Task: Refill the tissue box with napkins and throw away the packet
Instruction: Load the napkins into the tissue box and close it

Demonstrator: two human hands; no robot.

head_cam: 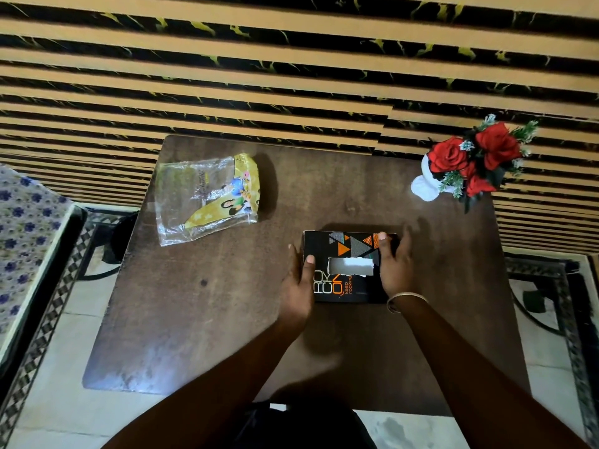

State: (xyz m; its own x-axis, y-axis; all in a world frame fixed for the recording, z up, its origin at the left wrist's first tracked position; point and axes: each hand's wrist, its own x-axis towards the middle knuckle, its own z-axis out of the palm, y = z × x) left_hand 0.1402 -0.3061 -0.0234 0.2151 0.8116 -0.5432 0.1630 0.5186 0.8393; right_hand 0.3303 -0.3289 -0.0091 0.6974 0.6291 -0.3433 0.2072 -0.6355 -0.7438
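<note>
Nearby, packet point(207, 197) and flower vase point(428, 184) flank the tissue box point(343, 280).

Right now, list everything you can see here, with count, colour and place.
table: one, dark brown, centre
box: one, black with orange print, white napkins in the slot, table centre-right, between both hands
packet: one, clear and yellow, looks empty, table far left
roses: one bunch, red, in a white vase, table far right corner
wall: tan and black stripes, behind the table
cloth: one, blue-flowered, left edge
bangle: one, gold, right wrist
left hand: on the box's left end
right hand: on its right end
</note>
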